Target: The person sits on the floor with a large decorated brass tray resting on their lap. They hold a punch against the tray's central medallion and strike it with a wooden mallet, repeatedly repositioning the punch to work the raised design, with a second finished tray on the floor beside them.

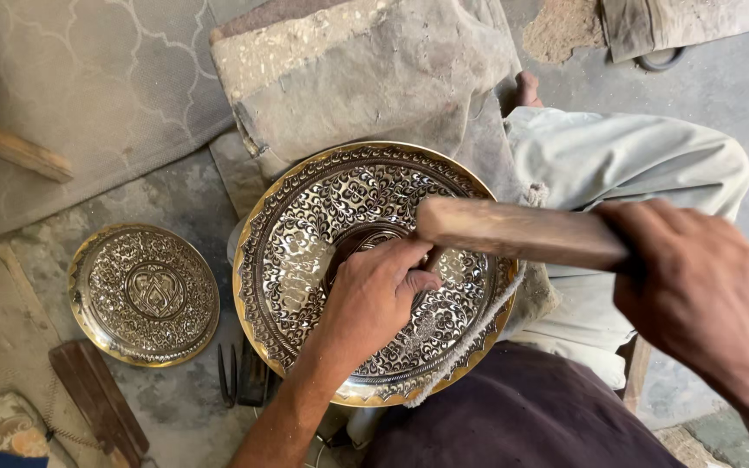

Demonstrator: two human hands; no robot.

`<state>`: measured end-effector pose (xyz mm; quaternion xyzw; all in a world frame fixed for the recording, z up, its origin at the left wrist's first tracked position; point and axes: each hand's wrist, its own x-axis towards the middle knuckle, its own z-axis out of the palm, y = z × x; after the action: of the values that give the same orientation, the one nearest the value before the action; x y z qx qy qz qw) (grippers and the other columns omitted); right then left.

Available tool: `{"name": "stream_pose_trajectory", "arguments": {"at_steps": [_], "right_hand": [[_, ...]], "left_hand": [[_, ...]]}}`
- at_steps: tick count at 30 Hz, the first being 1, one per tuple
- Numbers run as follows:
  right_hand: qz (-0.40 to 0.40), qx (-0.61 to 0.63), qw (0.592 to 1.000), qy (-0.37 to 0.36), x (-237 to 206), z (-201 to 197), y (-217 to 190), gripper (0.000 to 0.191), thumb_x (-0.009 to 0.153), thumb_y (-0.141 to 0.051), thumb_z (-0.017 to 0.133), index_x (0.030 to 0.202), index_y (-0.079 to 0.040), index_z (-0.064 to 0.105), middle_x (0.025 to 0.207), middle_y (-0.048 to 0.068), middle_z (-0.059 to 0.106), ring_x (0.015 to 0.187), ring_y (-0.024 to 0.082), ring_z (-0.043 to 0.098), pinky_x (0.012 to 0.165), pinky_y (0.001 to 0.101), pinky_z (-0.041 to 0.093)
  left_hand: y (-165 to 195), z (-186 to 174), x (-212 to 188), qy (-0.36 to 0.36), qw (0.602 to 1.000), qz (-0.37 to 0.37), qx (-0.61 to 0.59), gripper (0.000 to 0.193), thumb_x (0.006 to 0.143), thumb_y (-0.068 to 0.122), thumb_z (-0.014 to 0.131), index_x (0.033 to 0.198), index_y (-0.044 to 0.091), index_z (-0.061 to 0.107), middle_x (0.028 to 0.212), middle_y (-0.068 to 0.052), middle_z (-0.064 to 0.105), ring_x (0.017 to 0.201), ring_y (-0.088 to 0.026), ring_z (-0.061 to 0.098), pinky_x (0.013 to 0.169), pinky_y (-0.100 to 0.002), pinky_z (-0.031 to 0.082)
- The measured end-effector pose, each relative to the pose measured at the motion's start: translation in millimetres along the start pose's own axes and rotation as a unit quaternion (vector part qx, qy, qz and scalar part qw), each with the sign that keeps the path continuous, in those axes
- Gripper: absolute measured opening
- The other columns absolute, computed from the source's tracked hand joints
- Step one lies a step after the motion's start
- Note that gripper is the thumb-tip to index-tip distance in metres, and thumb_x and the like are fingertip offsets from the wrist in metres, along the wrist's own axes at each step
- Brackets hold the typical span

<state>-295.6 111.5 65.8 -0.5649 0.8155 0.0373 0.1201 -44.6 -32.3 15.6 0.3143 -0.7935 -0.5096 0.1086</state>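
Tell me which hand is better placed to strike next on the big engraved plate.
Right, most likely. The right hand grips the wooden mallet raised over the large engraved plate; the left hand is pressed on the plate's centre.

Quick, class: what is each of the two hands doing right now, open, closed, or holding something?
Left hand: closed, fingers pinched on something small and hidden, resting on the large engraved plate.
Right hand: closed around a wooden mallet.

Both forearms bare, no sleeves; left hand (373, 299) and right hand (695, 286) without gloves or rings. Pale grey-green trousers (626, 160), creased and dusty. Dark maroon cloth (522, 416) across the lap.
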Motion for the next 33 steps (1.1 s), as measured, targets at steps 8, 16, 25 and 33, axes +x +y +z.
{"name": "stream_pose_trajectory", "arguments": {"at_steps": [8,16,25,33], "right_hand": [[-0.019,-0.011,1.0,0.012,-17.8,12.5,7.0,0.048,0.077,-0.003,0.071,0.125,-0.008,0.067,0.108,0.013,0.077,0.088,0.026,0.074,0.077,0.041,0.058],[0.084,0.092,0.992,0.025,-43.1,19.0,0.1,0.049,0.075,-0.005,0.072,0.122,-0.008,0.064,0.095,0.016,0.075,0.079,0.03,0.072,0.07,0.0417,0.057],[0.189,0.127,0.974,-0.013,-69.9,33.1,-4.8,0.055,0.08,-0.012,0.073,0.134,-0.008,0.061,0.108,0.017,0.074,0.095,0.032,0.072,0.084,0.0449,0.057],[0.234,0.185,0.954,-0.036,-92.6,49.0,-7.5,0.052,0.079,-0.012,0.07,0.13,-0.01,0.06,0.109,0.012,0.076,0.092,0.029,0.073,0.078,0.0437,0.058]], "left_hand": [[2.4,-1.9,2.6,-0.021,0.999,0.034,0.012,0.026,0.093,0.011,0.071,0.118,0.009,0.066,0.098,-0.009,0.077,0.082,-0.024,0.077,0.071,-0.039,0.058],[10.4,-9.2,4.8,-0.054,0.998,0.036,-0.014,0.027,0.091,0.002,0.066,0.117,0.006,0.064,0.104,-0.012,0.075,0.087,-0.028,0.077,0.073,-0.04,0.06],[6.9,-8.2,8.6,-0.098,0.993,0.056,0.041,0.031,0.09,-0.001,0.067,0.12,0.008,0.066,0.101,-0.013,0.076,0.088,-0.028,0.076,0.074,-0.042,0.059],[5.9,-5.4,11.9,-0.183,0.981,0.04,0.044,0.033,0.092,-0.002,0.061,0.121,0.013,0.066,0.102,-0.008,0.076,0.085,-0.019,0.078,0.07,-0.036,0.062]]}}
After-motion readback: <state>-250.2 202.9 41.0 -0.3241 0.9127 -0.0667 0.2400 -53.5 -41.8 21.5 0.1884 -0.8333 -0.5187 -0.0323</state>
